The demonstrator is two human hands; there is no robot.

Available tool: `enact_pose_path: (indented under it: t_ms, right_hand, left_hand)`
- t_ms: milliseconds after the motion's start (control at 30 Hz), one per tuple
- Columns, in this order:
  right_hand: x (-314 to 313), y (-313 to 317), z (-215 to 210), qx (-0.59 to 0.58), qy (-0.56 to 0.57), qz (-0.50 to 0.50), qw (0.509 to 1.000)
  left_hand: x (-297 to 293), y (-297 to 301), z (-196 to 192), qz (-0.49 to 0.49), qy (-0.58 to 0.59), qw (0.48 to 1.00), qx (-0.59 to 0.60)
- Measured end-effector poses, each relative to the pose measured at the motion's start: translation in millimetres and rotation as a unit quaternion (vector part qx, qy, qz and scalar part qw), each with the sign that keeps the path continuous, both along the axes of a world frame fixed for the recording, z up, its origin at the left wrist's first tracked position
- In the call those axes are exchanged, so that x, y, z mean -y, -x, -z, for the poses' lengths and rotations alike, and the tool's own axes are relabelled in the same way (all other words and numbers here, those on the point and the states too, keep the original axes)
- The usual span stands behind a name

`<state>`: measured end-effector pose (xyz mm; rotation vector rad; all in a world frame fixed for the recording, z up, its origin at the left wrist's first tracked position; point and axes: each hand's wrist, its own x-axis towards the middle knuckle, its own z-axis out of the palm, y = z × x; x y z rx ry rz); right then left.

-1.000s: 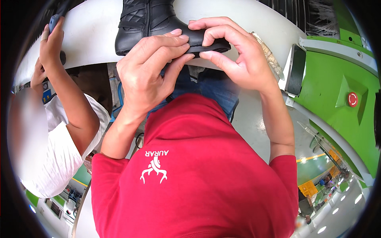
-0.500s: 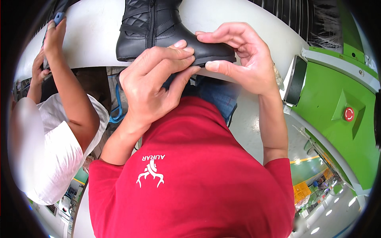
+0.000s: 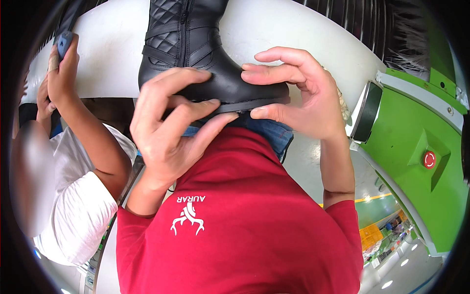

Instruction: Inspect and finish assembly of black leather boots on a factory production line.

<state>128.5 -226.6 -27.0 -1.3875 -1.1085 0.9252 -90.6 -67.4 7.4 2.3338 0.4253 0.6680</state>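
Two hands grip one black boot (image 3: 205,63) lying on the white work surface (image 3: 303,44). Left hand (image 3: 169,127) is closed around the heel end, fingers curled over the upper and thumb pressed under the sole edge. Right hand (image 3: 298,95) pinches the toe end, index finger on top, thumb beneath the sole. A co-worker's hand (image 3: 61,68) at far left holds a blue-handled tool (image 3: 63,41). Green machine housing (image 3: 416,147) stands just beside the surface, right.

Left hand (image 3: 166,132) and right hand (image 3: 298,98) grip a black quilted boot (image 3: 196,54) on a white table (image 3: 303,34); fingers (image 3: 267,73) pressing its sole edge.
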Motion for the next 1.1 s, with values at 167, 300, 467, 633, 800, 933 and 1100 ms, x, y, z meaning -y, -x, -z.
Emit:
enact_pose_path:
  t_ms: [167,300,467,633,800,933,1100]
  right_hand:
    - [1.8,2.8,5.8,0.006,-0.03,0.027,0.999]
    - [-0.4,5.3,-1.7,-0.002,-0.029,0.037,0.999]
    - [3.2,7.5,0.6,-0.03,-0.029,0.05,0.998]
    - [6.0,16.7,-7.3,0.122,-0.043,0.074,0.989]
    - [6.6,27.5,-9.4,0.271,-0.07,0.082,0.956]
    - [-2.1,36.8,-11.2,0.288,-0.09,0.108,0.947]
    - [-8.2,38.6,-20.6,0.224,-0.064,0.088,0.968]
  left_hand:
    - [-15.2,-4.0,-1.0,0.066,-0.079,0.995,-0.013]
    - [-16.8,-5.7,-4.7,0.073,-0.055,0.995,-0.034]
    - [-20.6,-10.1,-12.0,0.1,-0.061,0.991,-0.057]
    - [-20.1,-12.5,-8.7,0.109,-0.015,0.992,-0.068]
    - [-19.0,-10.6,-7.5,0.091,0.026,0.993,-0.072]
    - [-19.5,-11.2,-9.7,0.096,0.014,0.993,-0.06]
    - [-17.2,-11.3,-7.7,0.074,0.032,0.995,-0.052]
